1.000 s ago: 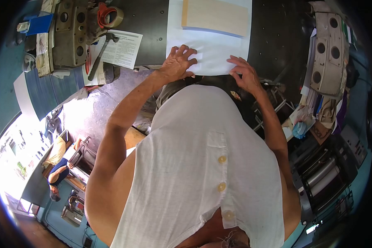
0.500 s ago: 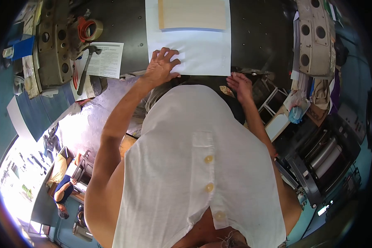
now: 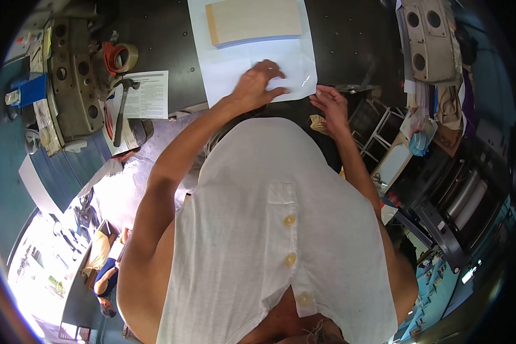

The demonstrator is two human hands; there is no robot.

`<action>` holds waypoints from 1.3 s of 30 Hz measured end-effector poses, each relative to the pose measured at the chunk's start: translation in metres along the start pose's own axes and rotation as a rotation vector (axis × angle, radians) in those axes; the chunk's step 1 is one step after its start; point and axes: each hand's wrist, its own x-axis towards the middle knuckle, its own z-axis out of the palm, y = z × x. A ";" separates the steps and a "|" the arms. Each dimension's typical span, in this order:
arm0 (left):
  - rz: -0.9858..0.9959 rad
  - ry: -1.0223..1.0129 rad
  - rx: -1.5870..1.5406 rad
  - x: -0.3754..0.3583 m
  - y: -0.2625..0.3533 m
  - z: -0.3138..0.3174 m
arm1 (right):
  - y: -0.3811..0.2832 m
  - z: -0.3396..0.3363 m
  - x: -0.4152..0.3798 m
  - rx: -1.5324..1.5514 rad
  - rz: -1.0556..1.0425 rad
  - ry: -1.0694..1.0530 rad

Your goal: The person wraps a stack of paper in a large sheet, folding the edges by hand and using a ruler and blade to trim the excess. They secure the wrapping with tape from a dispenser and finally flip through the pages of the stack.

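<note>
A large white sheet point(image 3: 235, 71) lies on the dark tabletop point(image 3: 160, 26). On its far part rests a thick block of tan paper point(image 3: 255, 20) with bluish lower edges. My left hand point(image 3: 259, 86) is on the near part of the sheet, fingers apart and holding nothing. The fingertips of my right hand point(image 3: 331, 106) pinch the sheet's near right corner, which looks slightly raised.
At left are a tape dispenser point(image 3: 119, 58), a hammer point(image 3: 121, 109), a printed page point(image 3: 149, 94) and a metal part with holes point(image 3: 74, 74). A similar part point(image 3: 424, 40) stands at right. Another person point(image 3: 106, 281) is far off at lower left.
My left hand has slid rightward over the sheet. My right hand has come to its near right corner and closed on it. The sheet appears slightly turned, and the whole view has shifted.
</note>
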 end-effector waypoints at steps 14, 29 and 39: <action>-0.527 -0.478 -0.580 0.093 0.004 0.066 | 0.014 0.019 -0.003 -0.069 -0.186 0.047; -0.542 -0.506 -0.645 0.095 -0.007 0.067 | 0.031 0.021 0.006 -0.055 -0.262 0.045; -0.578 -0.468 -0.618 0.095 -0.001 0.066 | 0.035 0.019 0.012 -0.054 -0.282 0.049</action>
